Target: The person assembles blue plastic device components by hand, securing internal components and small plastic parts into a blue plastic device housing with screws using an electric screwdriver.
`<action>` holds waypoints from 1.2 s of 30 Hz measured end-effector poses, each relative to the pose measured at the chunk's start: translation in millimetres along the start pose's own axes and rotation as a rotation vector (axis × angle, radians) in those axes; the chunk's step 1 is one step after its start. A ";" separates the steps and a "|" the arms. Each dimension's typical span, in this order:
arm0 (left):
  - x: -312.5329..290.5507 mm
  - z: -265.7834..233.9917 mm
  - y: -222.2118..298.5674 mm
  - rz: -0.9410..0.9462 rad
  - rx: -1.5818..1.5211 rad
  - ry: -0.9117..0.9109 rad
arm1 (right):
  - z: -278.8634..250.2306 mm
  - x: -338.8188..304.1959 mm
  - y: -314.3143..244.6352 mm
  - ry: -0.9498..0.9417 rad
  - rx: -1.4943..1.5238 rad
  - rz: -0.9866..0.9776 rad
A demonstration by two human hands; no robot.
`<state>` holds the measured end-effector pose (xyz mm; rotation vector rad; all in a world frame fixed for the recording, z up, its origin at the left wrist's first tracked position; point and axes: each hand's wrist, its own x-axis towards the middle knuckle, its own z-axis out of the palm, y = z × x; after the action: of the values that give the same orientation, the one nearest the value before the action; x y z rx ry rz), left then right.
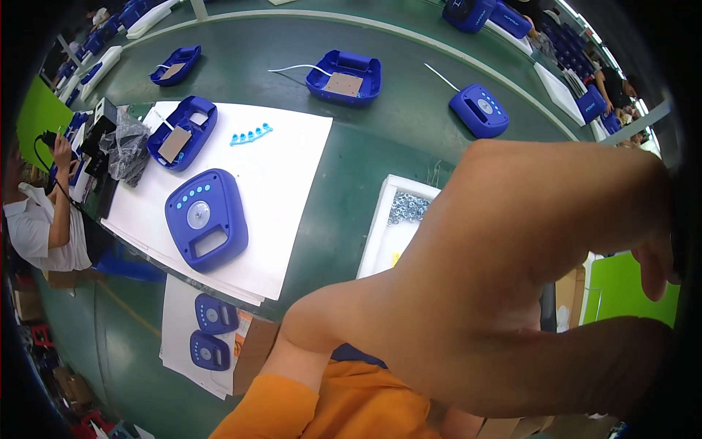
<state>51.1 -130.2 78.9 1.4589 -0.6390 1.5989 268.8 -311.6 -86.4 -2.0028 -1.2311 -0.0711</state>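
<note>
My left hand looms very large at the right, close to the camera. Its wrist is bent and its fingers curl round something at the dark right rim that I cannot make out. My right hand does not show. Left of my arm, a blue plastic housing lies on white sheets, its silver disc and row of light-blue buttons facing up. Behind it an open blue shell holds a brown board. A light-blue button strip rests beside the shell.
A white tray of small metal nuts is partly hidden by my arm. Blue housings with white cables, including an open shell, stand on the far green line. Crumpled grey plastic lies left; a person works beyond it.
</note>
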 end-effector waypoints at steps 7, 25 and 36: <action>11.9 -20.4 5.6 -0.164 -0.033 0.010 | 2.7 9.2 6.0 -0.002 0.034 0.018; 43.8 5.2 41.5 -0.253 -0.241 -0.091 | -16.7 9.7 -41.9 0.004 0.098 0.171; 40.1 -7.0 16.5 -0.522 -0.135 0.015 | -1.8 -9.4 52.4 -0.097 0.090 -0.101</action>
<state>35.4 -122.6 119.2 1.3714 -0.3121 1.1367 305.3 -332.1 -119.4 -1.8846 -1.3727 0.0313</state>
